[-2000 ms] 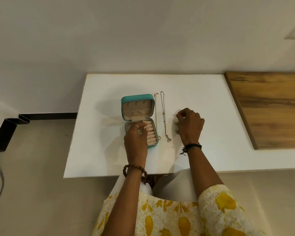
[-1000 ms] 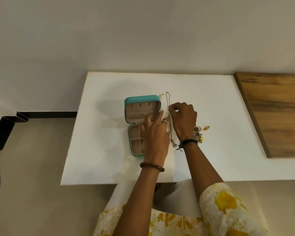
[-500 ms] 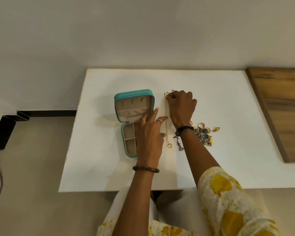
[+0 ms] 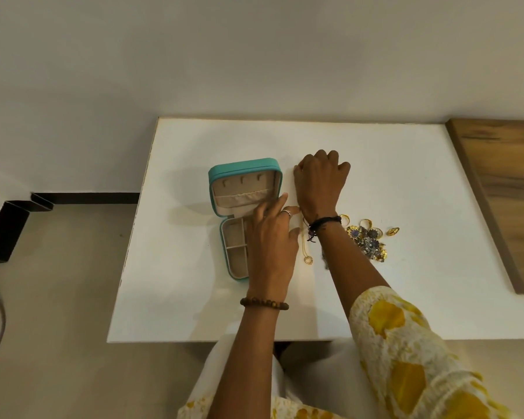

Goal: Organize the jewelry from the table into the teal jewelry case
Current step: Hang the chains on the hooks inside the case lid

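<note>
Open teal case [image 4: 245, 189], no readable writing; left hand [image 4: 271, 243] fingers extended; right hand [image 4: 319, 182] curled, contents unclear

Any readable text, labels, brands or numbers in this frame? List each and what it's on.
None readable.
Teal jewelry case: no brand or label shows on its lid or lining.
White table: no markings.
Jewelry pile: pieces too small to show any stamp or engraving.
Gold pendant necklace: no lettering can be made out.

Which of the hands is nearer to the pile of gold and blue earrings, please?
Right. The right hand is up-left of the pile of gold and blue earrings, its wrist beside it; the left hand lies farther left.
</note>
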Available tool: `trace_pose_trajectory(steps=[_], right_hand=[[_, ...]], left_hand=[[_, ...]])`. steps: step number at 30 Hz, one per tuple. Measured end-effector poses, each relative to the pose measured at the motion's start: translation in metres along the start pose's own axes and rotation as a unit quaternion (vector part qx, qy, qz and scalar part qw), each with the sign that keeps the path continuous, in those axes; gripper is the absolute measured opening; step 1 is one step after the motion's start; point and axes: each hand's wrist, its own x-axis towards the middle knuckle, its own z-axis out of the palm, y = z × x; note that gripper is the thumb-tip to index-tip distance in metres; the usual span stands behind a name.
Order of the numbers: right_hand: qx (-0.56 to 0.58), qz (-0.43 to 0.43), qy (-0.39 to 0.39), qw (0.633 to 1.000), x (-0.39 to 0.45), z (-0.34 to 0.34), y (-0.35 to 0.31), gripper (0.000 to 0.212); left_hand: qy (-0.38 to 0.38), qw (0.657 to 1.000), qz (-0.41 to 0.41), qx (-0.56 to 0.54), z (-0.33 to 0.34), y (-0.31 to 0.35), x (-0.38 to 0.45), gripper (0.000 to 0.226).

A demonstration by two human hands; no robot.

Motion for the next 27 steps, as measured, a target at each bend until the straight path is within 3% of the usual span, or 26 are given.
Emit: trace_pose_trajectory(steps=[4, 6, 8, 10, 17, 21, 24, 27], right_hand=[[0.027, 0.007, -0.001, 1.000, -0.002, -0.004, 0.007, 0.029], [0.145, 0.064, -0.001, 0.987, -0.004, -0.011, 0.011, 0.026], [0.326, 0.129, -0.027, 0.936, -0.008, -0.024, 0.012, 0.022], [0.430, 0.161, -0.071, 0.885, -0.017, -0.043, 0.011, 0.020], [0.546, 0.159, -0.120, 0.814, -0.066, -0.085, 0.001, 0.013], [0.546, 0.147, -0.113, 0.817, -0.081, -0.092, -0.003, 0.012], [0.557, 0.132, -0.117, 0.812, -0.079, -0.100, 0.002, 0.014], [0.528, 0.100, -0.143, 0.831, -0.075, -0.104, 0.012, 0.021]], left_hand=[[0.055, 0.996, -0.001, -0.066, -0.001, 0.000, 0.000, 0.028], [0.091, 0.987, -0.020, -0.134, -0.003, 0.000, 0.001, 0.025], [0.116, 0.976, -0.046, -0.178, -0.006, 0.003, 0.002, 0.024], [0.131, 0.967, -0.056, -0.212, -0.012, 0.007, 0.001, 0.023], [0.149, 0.950, -0.052, -0.271, -0.024, 0.027, -0.004, 0.031], [0.129, 0.930, -0.095, -0.330, -0.034, 0.030, -0.007, 0.026], [0.060, 0.910, -0.070, -0.405, -0.041, 0.027, -0.009, 0.012], [-0.006, 0.914, -0.023, -0.405, -0.046, 0.019, -0.008, 0.017]])
